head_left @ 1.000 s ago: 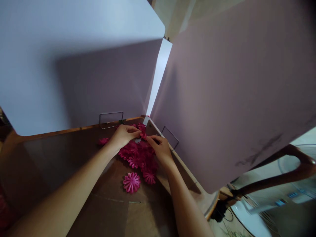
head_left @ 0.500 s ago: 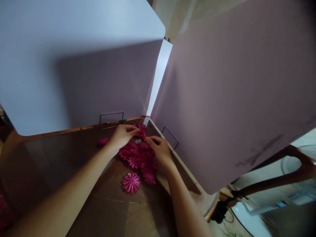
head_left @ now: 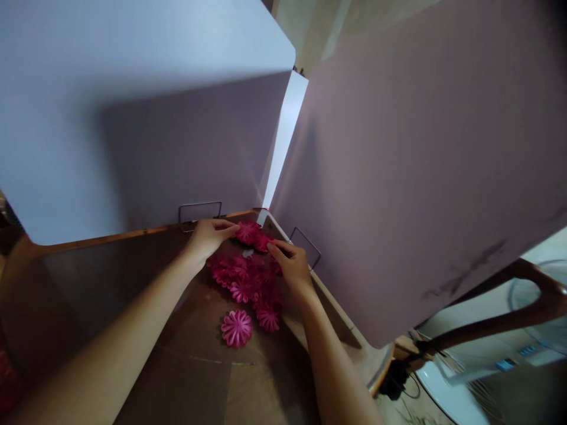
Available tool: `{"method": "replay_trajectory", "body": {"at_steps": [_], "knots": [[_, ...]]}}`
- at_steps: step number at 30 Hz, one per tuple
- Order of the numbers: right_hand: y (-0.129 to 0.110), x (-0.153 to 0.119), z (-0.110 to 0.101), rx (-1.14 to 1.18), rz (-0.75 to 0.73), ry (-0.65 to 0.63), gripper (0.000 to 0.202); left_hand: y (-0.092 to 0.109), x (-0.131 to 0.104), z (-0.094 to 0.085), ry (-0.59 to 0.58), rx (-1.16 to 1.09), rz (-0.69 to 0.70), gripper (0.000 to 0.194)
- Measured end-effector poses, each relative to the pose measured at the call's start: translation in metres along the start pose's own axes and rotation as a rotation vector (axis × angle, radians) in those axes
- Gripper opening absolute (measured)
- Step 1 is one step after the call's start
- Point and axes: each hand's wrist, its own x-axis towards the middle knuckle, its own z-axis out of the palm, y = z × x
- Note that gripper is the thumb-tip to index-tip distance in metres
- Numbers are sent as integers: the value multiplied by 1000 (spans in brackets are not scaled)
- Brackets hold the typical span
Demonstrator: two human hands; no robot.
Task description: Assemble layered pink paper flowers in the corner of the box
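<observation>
Between thumb and fingers, my left hand pinches the edge of a pink petalled flower piece. Close by on the right, my right hand grips the rim of another pink flower piece. The two pieces sit side by side and seem to overlap; whether they are joined I cannot tell. Just below the hands lies a heap of similar pink flowers, with a small whitish bit at its upper edge. One single pink flower rests nearer to me, apart from the heap.
A brown tabletop carries the flowers. Two large pale panels stand along its far edges, one left and one right, meeting near the corner. Thin wire brackets stick up at their feet. A wooden chair arm is at the right.
My hands have moved slightly apart, the left one to the left. The flower pieces between them now look more spread out. A flower formerly visible left of my left hand is now hidden.
</observation>
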Motion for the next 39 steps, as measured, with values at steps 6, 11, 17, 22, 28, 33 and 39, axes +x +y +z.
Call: {"method": "replay_trajectory", "body": {"at_steps": [6, 11, 17, 22, 28, 33, 39], "knots": [[-1, 0, -1, -10, 9, 9, 33, -5, 2, 5, -176, 88, 85, 19], [-1, 0, -1, -20, 2, -7, 30, -12, 5, 3, -245, 159, 127, 16], [1, 0, -3, -8, 11, 9, 35, -7, 3, -1, -139, 322, 198, 17], [0, -2, 0, -30, 6, -31, 38, 11, -7, 8, -145, 300, 326, 21], [2, -4, 5, -7, -6, -125, 35, 20, -25, 24, -432, 270, 331, 25], [6, -1, 1, 25, -15, -123, 32, 20, -26, 26, -448, 200, 293, 21], [6, -2, 0, 61, 19, -135, 25, 17, -23, 25, -466, 145, 272, 19]]}}
